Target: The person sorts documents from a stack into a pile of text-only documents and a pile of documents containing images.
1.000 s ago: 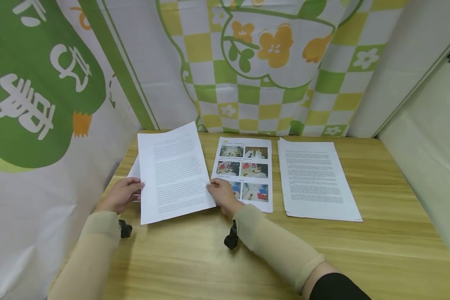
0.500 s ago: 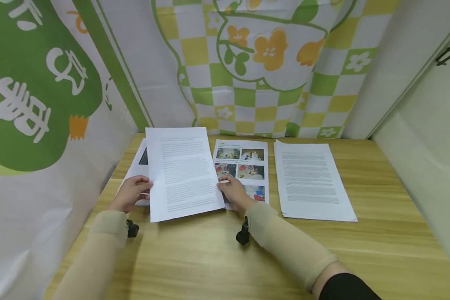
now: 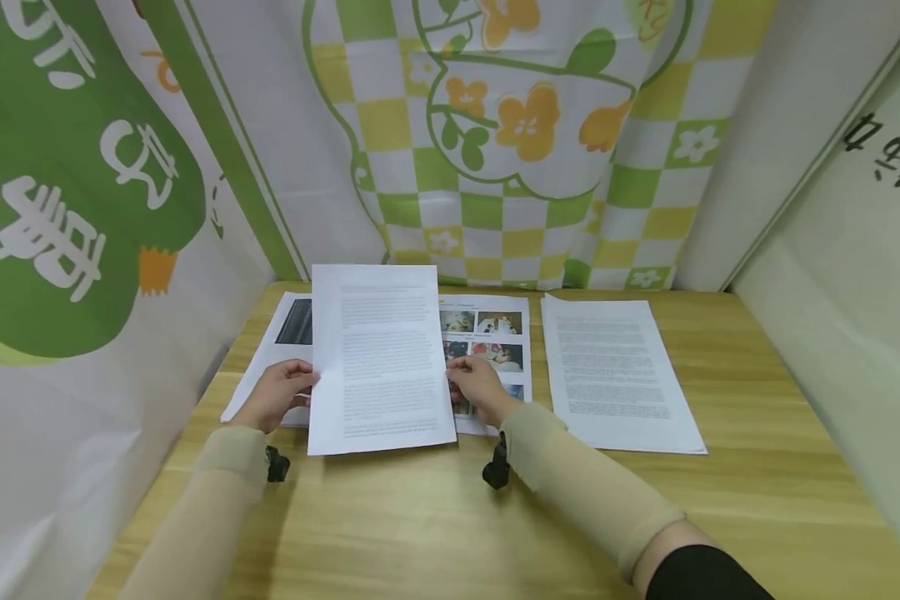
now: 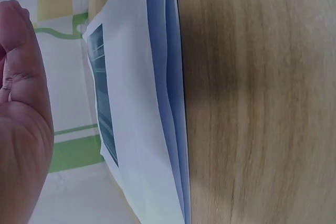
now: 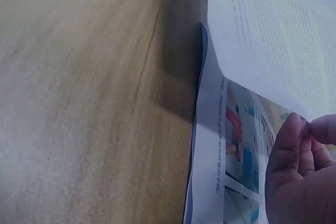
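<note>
— Wooden desk (image 3: pixel 420 525) with cloth hung on three sides, is that right?

— Yes. Behind it hangs a curtain (image 3: pixel 510 167) with green and yellow checks and orange flowers, and to the left a green and white banner (image 3: pixel 60 183) with large white characters.

— What are the hands doing?

— Both hold one sheet of text (image 3: pixel 378 358), which stands tilted up off the desk between them. The left hand (image 3: pixel 277 393) grips its left edge about halfway down, fingers curled round the paper. The right hand (image 3: pixel 476 385) pinches the right edge at about the same height. The sheet's bottom edge is close to the desk, just ahead of both wrists.

— And what lies under it?

— Under the left hand there is a pile of paper (image 3: pixel 273 367) whose top page has a dark block printed near its head; the left wrist view shows that pile (image 4: pixel 157 103) as several sheets stacked with their edges slightly stepped. Under the right hand lies a page of colour photos (image 3: pixel 495 333), partly covered by the held sheet and the hand; the right wrist view shows the photo page (image 5: pixel 231 145) flat on the desk with the held sheet (image 5: pixel 268 40) raised above it.

— Anything further right?

— A stack of text pages (image 3: pixel 615 371) lies flat on the desk, just beside the photo page and apart from both hands.
</note>
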Demonstrator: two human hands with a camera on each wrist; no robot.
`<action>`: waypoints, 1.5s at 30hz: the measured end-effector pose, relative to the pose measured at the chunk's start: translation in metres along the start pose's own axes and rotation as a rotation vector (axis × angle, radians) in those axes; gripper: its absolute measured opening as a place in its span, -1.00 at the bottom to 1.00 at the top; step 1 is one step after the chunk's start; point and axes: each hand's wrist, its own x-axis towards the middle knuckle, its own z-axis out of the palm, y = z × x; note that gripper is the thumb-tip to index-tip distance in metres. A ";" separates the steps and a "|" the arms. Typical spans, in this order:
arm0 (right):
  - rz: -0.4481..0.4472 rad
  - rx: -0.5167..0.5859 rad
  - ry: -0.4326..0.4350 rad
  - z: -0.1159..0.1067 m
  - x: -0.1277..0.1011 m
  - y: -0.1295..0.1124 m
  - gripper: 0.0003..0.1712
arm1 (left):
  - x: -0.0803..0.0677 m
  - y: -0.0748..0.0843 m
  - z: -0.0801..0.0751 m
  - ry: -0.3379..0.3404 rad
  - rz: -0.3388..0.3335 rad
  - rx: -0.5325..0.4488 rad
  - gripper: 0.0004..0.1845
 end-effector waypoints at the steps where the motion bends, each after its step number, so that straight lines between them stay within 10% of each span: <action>1: 0.001 -0.001 -0.005 -0.001 0.000 0.001 -0.75 | 0.000 -0.001 0.001 -0.002 -0.002 -0.002 -0.96; 45: 0.021 -0.036 -0.080 -0.086 -0.008 0.003 -0.87 | 0.022 -0.009 0.067 -0.118 -0.045 -0.012 -0.69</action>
